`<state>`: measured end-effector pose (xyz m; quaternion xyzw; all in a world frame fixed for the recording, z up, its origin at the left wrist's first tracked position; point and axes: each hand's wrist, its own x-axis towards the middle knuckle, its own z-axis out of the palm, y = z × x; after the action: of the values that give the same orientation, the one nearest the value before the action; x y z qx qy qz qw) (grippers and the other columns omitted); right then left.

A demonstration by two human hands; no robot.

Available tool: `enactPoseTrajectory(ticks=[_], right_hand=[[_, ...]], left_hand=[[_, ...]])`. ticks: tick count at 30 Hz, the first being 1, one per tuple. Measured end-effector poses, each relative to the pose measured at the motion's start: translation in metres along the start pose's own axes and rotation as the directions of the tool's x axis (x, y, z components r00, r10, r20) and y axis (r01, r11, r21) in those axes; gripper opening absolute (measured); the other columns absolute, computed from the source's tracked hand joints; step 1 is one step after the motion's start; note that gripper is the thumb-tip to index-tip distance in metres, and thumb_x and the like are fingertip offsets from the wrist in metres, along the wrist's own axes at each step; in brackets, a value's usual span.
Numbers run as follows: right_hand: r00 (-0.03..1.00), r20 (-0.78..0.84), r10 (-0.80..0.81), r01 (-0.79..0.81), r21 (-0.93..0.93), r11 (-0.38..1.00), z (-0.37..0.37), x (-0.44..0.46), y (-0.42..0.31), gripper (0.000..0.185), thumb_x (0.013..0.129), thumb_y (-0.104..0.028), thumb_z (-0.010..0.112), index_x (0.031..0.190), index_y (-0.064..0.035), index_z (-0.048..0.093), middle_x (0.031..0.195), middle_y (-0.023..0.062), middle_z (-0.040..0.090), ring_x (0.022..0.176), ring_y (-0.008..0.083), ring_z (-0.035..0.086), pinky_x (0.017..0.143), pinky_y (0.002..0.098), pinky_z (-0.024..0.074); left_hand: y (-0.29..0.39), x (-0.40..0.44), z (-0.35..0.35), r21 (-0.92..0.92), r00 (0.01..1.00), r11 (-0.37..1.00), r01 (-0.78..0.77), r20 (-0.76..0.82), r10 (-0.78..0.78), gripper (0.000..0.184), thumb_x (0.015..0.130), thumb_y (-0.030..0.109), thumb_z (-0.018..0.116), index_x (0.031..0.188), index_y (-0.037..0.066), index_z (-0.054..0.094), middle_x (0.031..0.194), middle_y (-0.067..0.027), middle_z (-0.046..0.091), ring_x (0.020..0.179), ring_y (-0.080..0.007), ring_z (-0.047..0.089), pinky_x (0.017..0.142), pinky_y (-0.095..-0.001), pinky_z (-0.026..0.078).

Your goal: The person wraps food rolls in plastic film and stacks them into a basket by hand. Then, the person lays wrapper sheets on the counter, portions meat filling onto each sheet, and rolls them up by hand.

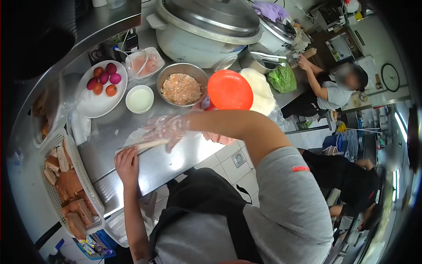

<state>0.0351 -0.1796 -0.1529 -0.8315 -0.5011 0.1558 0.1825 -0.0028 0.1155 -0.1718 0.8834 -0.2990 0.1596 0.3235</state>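
A long pale roll (151, 144) lies slantwise on the steel worktop (105, 149), with a thin whitish sheet around its far side. The bare fingers of my left hand (126, 163) are closed over the roll's left end. My right hand (169, 128), in a clear plastic glove and somewhat blurred, reaches across just beyond the roll. Its fingers look spread, with one near the roll's right end; whether it touches the roll is unclear. Behind it stand a steel bowl of minced filling (181, 89) and a small bowl of pale liquid (140, 99).
A white plate (90, 108) holds several red and purple round items. Nearby are a red lid or plate (230, 90), a large lidded pot (184, 46), pink meat (219, 138) and a basket of meat pieces (99, 202). Other people (327, 94) stand at the right.
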Motion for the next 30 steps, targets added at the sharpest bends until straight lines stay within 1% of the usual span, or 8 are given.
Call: enactPoseTrajectory(ticks=[3, 6, 10, 15, 18, 21, 24, 30], right_hand=[[0.977, 0.094, 0.190, -0.185, -0.060, 0.981, -0.011, -0.021, -0.004, 0.104, 0.077, -0.061, 0.075, 0.156, -0.0085, 0.033, 0.160, 0.0178, 0.033, 0.152, 0.0388, 0.021, 0.123, 0.0540, 0.0145], [0.987, -0.131, 0.090, -0.097, -0.043, 0.994, 0.013, 0.010, 0.006, 0.107, 0.075, -0.062, 0.076, 0.156, -0.0068, 0.033, 0.160, 0.0177, 0.034, 0.152, 0.0389, 0.021, 0.124, 0.0524, 0.0144], [0.990, -0.095, 0.104, -0.104, 0.011, 0.995, 0.003, 0.056, -0.006, 0.105, 0.075, -0.055, 0.078, 0.157, -0.0097, 0.030, 0.161, 0.0161, 0.032, 0.152, 0.0384, 0.019, 0.124, 0.0525, 0.0139], [0.999, -0.028, 0.015, -0.015, 0.011, 1.000, 0.006, 0.015, -0.006, 0.105, 0.073, -0.055, 0.081, 0.154, -0.0060, 0.036, 0.158, 0.0158, 0.037, 0.151, 0.0379, 0.022, 0.125, 0.0506, 0.0145], [0.998, 0.008, 0.056, -0.056, 0.045, 0.997, 0.000, -0.031, -0.004, 0.103, 0.073, -0.053, 0.082, 0.154, -0.0072, 0.037, 0.159, 0.0161, 0.036, 0.151, 0.0377, 0.022, 0.124, 0.0519, 0.0160], [0.973, -0.011, 0.229, -0.227, 0.078, 0.971, 0.000, -0.030, -0.006, 0.105, 0.076, -0.053, 0.080, 0.157, -0.0100, 0.030, 0.161, 0.0185, 0.031, 0.152, 0.0408, 0.018, 0.124, 0.0530, 0.0162], [0.961, -0.028, 0.276, -0.273, 0.083, 0.958, -0.011, -0.009, -0.016, 0.103, 0.076, -0.054, 0.079, 0.156, -0.0096, 0.032, 0.160, 0.0221, 0.030, 0.152, 0.0423, 0.018, 0.124, 0.0530, 0.0169], [0.990, 0.013, 0.142, -0.142, 0.038, 0.989, -0.001, -0.049, -0.016, 0.100, 0.078, -0.061, 0.075, 0.154, -0.0090, 0.037, 0.161, 0.0240, 0.027, 0.149, 0.0454, 0.022, 0.121, 0.0556, 0.0217]], left_hand=[[0.002, 0.005, -0.002, -0.016, 1.000, 1.000, -0.007, 0.001, 0.007, 0.021, 0.083, 0.006, 0.074, 0.104, 0.008, 0.076, 0.110, -0.0032, 0.073, 0.108, -0.0245, 0.064, 0.100, -0.0400, 0.045], [0.002, 0.005, -0.001, -0.018, 1.000, 1.000, -0.013, 0.015, 0.013, 0.022, 0.082, 0.005, 0.075, 0.104, 0.008, 0.076, 0.111, -0.0031, 0.073, 0.108, -0.0242, 0.064, 0.100, -0.0401, 0.045], [0.000, 0.005, 0.000, 0.000, 0.999, 1.000, -0.022, 0.023, 0.022, 0.023, 0.081, 0.005, 0.075, 0.104, 0.008, 0.076, 0.111, -0.0032, 0.073, 0.108, -0.0241, 0.064, 0.100, -0.0403, 0.045], [-0.004, 0.002, 0.002, -0.012, 1.000, 1.000, -0.019, 0.008, 0.020, 0.024, 0.082, 0.005, 0.075, 0.105, 0.008, 0.076, 0.111, -0.0034, 0.073, 0.108, -0.0244, 0.064, 0.100, -0.0398, 0.045], [-0.001, 0.005, -0.001, -0.018, 1.000, 1.000, -0.009, 0.004, 0.009, 0.024, 0.082, 0.004, 0.074, 0.106, 0.009, 0.076, 0.111, -0.0035, 0.073, 0.108, -0.0244, 0.064, 0.099, -0.0395, 0.045], [0.001, 0.004, -0.001, -0.023, 1.000, 1.000, 0.002, 0.009, -0.001, 0.025, 0.082, 0.004, 0.074, 0.106, 0.009, 0.076, 0.111, -0.0032, 0.072, 0.108, -0.0243, 0.064, 0.099, -0.0394, 0.045], [0.000, 0.005, -0.001, -0.017, 1.000, 1.000, -0.006, 0.024, 0.006, 0.025, 0.082, 0.004, 0.074, 0.107, 0.008, 0.075, 0.112, -0.0041, 0.073, 0.108, -0.0256, 0.063, 0.100, -0.0398, 0.045], [-0.001, 0.004, 0.000, -0.013, 1.000, 1.000, -0.018, 0.026, 0.018, 0.026, 0.082, 0.004, 0.074, 0.107, 0.008, 0.075, 0.113, -0.0044, 0.072, 0.109, -0.0262, 0.063, 0.100, -0.0400, 0.045]])
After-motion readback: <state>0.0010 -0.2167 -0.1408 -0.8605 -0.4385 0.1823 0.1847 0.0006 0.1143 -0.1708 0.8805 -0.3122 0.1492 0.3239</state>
